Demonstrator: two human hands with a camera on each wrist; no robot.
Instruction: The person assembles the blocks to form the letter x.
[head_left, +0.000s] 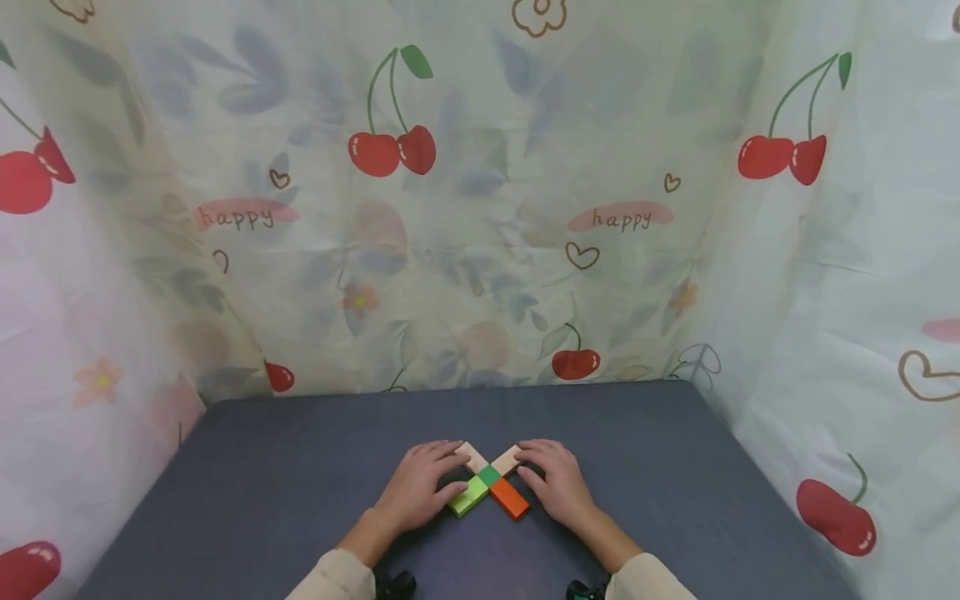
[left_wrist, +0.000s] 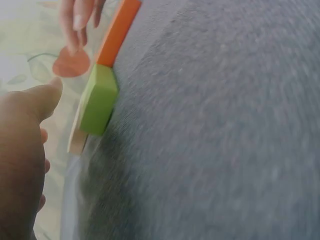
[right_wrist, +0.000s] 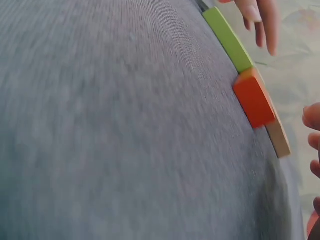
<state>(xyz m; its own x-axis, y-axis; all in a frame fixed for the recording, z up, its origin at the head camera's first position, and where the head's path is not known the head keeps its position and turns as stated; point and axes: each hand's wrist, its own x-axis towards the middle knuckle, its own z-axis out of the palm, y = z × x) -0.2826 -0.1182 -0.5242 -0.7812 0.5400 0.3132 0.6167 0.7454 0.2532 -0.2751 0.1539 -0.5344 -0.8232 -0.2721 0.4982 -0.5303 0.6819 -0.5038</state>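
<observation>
Wooden blocks form an X on the dark table. A plain block (head_left: 472, 457) points to the far left and another plain block (head_left: 506, 461) to the far right. Nearer me lie a lime-green block (head_left: 470, 497) and an orange block (head_left: 510, 499), with a small green block (head_left: 490, 475) at the centre. My left hand (head_left: 422, 487) hovers over the left side, fingers loosely bent, thumb by the lime-green block. Over the right side is my right hand (head_left: 557, 482), its fingertips overlapping the far-right plain block's end. In both wrist views, the thumbs and fingers stand apart from the blocks.
The dark cloth-covered table (head_left: 300, 467) spreads around the blocks. A pale curtain (head_left: 480, 208) printed with cherries and flowers hangs behind it and along both sides. Dark devices (head_left: 395, 585) sit at the wrists by the light sleeves (head_left: 337, 577).
</observation>
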